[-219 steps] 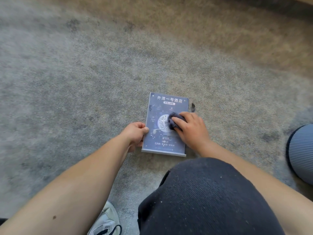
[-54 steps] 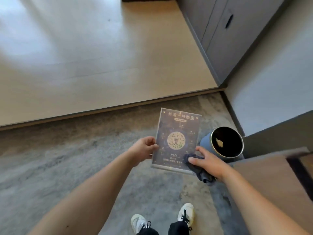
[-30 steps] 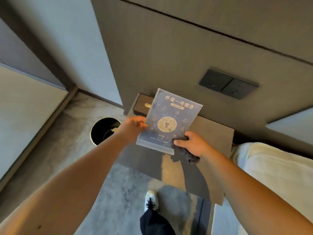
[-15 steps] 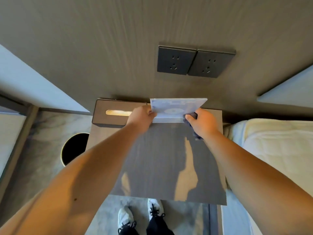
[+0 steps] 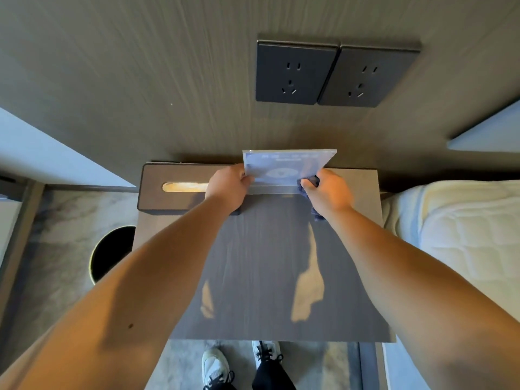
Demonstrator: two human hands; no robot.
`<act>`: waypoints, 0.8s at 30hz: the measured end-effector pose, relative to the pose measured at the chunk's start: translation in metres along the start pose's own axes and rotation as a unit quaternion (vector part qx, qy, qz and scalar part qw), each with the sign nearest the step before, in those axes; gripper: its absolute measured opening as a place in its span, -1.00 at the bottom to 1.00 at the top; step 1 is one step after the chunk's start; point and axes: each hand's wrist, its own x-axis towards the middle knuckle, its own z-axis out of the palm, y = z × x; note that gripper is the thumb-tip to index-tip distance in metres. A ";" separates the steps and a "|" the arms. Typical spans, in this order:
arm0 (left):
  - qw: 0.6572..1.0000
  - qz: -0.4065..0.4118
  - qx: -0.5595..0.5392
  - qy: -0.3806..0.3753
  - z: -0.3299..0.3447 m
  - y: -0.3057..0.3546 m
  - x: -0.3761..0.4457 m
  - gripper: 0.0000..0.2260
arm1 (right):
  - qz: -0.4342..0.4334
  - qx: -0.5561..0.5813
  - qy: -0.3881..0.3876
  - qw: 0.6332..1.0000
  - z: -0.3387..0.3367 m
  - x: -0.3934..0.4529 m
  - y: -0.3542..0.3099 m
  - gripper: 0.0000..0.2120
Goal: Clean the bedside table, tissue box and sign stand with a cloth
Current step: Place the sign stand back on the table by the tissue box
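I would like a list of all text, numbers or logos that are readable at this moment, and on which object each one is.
Nothing can be read with certainty.
Sign stand, held between the left hand and the right hand: a title line and a round emblem show, but they are too blurred and too steeply angled to read.
Tissue box: no text visible.
Wall sockets: no text or brand visible.
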 end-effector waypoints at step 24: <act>0.998 0.043 0.045 0.012 0.000 -0.058 -0.099 -0.63 | -0.046 -0.036 -0.054 0.997 -0.022 -0.085 0.070 -0.67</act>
